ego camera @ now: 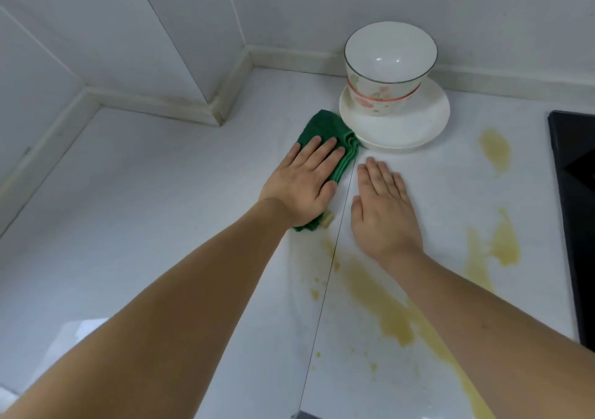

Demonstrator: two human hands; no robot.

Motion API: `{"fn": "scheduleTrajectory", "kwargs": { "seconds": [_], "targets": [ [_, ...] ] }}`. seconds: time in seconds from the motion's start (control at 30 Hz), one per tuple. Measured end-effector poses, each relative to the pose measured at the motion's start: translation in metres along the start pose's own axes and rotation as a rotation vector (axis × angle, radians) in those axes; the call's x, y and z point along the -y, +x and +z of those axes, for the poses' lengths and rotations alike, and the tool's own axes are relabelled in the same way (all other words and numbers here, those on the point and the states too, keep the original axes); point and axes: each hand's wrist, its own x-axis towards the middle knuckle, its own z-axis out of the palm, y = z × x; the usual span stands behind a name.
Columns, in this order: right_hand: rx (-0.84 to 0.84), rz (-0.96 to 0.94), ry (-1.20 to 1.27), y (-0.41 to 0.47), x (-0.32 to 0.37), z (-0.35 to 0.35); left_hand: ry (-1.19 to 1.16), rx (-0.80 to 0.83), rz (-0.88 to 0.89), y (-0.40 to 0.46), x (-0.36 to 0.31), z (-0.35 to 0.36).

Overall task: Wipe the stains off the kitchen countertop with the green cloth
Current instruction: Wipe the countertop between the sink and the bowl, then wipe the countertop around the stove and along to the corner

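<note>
— Report the position of the cloth.

— The green cloth (325,135) lies folded on the white countertop (154,199), just left of a thin seam in the surface. Its far corner touches, or all but touches, the rim of the white plate (418,128); I cannot tell which. My left hand (302,186) lies flat on top of it, fingers straight and together, thumb out to the side, pressing and not curled round anything.

— And the other hand?

— My right hand (384,206) rests palm down on the bare countertop just right of the seam, fingers straight and slightly spread. It holds nothing and does not touch the cloth.

— Condition of the surface?

— Yellow stains (386,306) run from just behind the cloth's near end toward me, under my right forearm. Further patches (495,151) lie to the right, near a black panel (576,193) at the frame's edge.

— Other items?

— A white bowl (389,64) with a red band and floral pattern stands upright on the plate, near the back wall.
</note>
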Motion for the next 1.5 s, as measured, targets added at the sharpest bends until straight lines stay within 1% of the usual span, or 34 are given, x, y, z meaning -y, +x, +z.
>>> {"fn": "scheduleTrajectory", "kwargs": {
  "seconds": [0.07,0.17,0.23,0.3,0.4,0.47,0.57,0.63,0.73,0.83,0.97,1.13,1.2,1.3,1.4,1.5],
  "targets": [
    [0.007,0.018,-0.003,0.001,-0.001,-0.002,-0.049,-0.014,-0.052,-0.026,-0.015,0.005],
    [0.047,0.016,-0.014,0.0,0.003,-0.006,-0.108,-0.011,-0.084,-0.104,-0.041,0.013],
    [0.058,0.024,-0.01,-0.002,0.003,-0.007,-0.113,-0.006,-0.118,-0.156,-0.058,0.021],
    [0.073,0.033,-0.004,-0.003,0.004,-0.008,-0.113,0.019,-0.134,-0.18,-0.064,0.027],
    [0.059,0.029,-0.004,0.0,0.004,-0.006,-0.093,0.02,-0.119,-0.165,-0.057,0.027],
    [0.061,0.029,0.001,0.0,0.003,-0.006,-0.097,-0.002,-0.115,-0.139,-0.05,0.022],
    [0.045,0.026,0.004,0.003,0.002,-0.003,-0.079,-0.039,-0.179,-0.084,-0.036,0.016],
    [0.065,0.026,0.011,0.004,0.001,-0.002,-0.052,-0.042,-0.189,-0.052,-0.027,0.011],
    [0.068,0.011,0.05,-0.001,-0.001,-0.011,-0.024,-0.031,-0.177,-0.034,-0.023,0.01],
    [0.001,-0.007,0.054,-0.024,0.005,-0.031,-0.026,-0.03,-0.182,-0.055,-0.035,0.013],
    [0.01,-0.04,0.03,-0.065,0.01,-0.053,-0.048,-0.014,-0.166,-0.117,-0.064,0.023],
    [0.026,0.066,0.016,-0.133,-0.006,-0.063,-0.1,0.023,-0.218,-0.197,-0.104,0.032],
    [0.041,0.082,-0.001,-0.157,-0.019,-0.063,-0.107,0.031,-0.234,-0.216,-0.112,0.035],
    [0.054,0.152,-0.069,-0.195,-0.057,-0.069,-0.113,0.03,-0.26,-0.235,-0.125,0.04],
    [0.049,0.259,-0.127,-0.217,-0.099,-0.074,-0.094,0.027,-0.302,-0.232,-0.135,0.041],
    [0.085,0.319,-0.126,-0.222,-0.128,-0.072,-0.095,0.014,-0.371,-0.219,-0.145,0.042]
  ]
}}
